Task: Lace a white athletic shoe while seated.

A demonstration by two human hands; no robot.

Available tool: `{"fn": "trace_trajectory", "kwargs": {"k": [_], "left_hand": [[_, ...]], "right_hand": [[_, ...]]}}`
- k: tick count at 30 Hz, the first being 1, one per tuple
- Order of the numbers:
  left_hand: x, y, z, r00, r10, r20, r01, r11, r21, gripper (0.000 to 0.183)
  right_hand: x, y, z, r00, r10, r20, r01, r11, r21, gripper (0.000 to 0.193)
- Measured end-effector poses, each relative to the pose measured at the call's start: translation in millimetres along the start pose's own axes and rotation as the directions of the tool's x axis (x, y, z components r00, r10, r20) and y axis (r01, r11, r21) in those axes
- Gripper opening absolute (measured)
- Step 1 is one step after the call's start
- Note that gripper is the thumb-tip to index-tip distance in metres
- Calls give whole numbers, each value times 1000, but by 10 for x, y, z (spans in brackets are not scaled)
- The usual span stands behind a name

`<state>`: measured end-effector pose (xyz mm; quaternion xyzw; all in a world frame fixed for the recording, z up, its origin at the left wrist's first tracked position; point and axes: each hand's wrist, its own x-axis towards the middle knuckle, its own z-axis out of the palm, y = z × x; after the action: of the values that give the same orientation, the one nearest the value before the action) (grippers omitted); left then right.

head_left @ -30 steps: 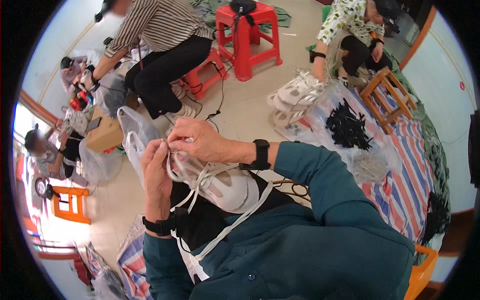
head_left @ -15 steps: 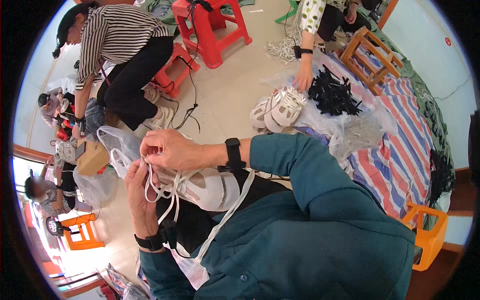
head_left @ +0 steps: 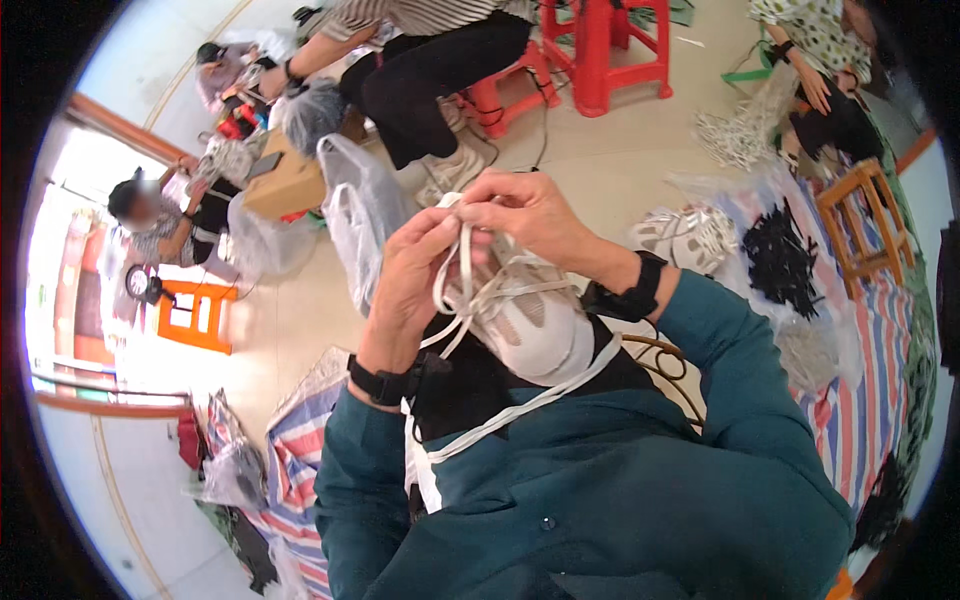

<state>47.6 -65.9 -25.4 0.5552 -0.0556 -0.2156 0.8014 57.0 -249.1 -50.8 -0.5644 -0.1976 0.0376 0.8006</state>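
Observation:
A white and beige sneaker (head_left: pixel 541 338) rests on my lap, its toe toward me. White shoelace (head_left: pixel 464 262) runs in loose loops across its upper. My left hand (head_left: pixel 408 262) is closed, pinching the lace between thumb and fingers just beyond the shoe. Right against it, my right hand (head_left: pixel 532 218) grips the same lace with its fingertips. The eyelets under my fingers are partly hidden. Another long white lace (head_left: pixel 525 398) stretches over my lap below the toe.
More sneakers (head_left: pixel 690 238) lie to the right, near a heap of black strips (head_left: pixel 783 260) on plastic. Co-workers sit around the far side. Red stools (head_left: pixel 592 60), a wooden stool (head_left: pixel 866 222), an orange stool (head_left: pixel 196 316), a cardboard box (head_left: pixel 288 178) and a plastic bag (head_left: pixel 358 220) stand about.
My view has swung, so the surroundings sit further right. Both hands keep hold of the lace, close together. The co-worker at the right has drawn a hand back from the sneakers.

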Motion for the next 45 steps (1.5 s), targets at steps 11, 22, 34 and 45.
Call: {"fn": "trace_trajectory", "kwargs": {"k": [11,22,34,45], "left_hand": [[-83,11,-158,999,47,-9,-47,999,-8,12],[-180,43,-138,997,63,55,-56,990,-131,16],[-319,682,-16,944,321,76,-329,891,314,16],[-521,750,453,891,431,141,-445,773,452,13]], "right_hand": [[62,-6,165,994,-108,-35,94,956,-278,13],[138,-35,226,998,-36,59,47,980,-194,10],[170,-336,267,961,0,276,75,962,-262,21],[72,-590,244,796,239,556,-11,924,-381,30]]}}
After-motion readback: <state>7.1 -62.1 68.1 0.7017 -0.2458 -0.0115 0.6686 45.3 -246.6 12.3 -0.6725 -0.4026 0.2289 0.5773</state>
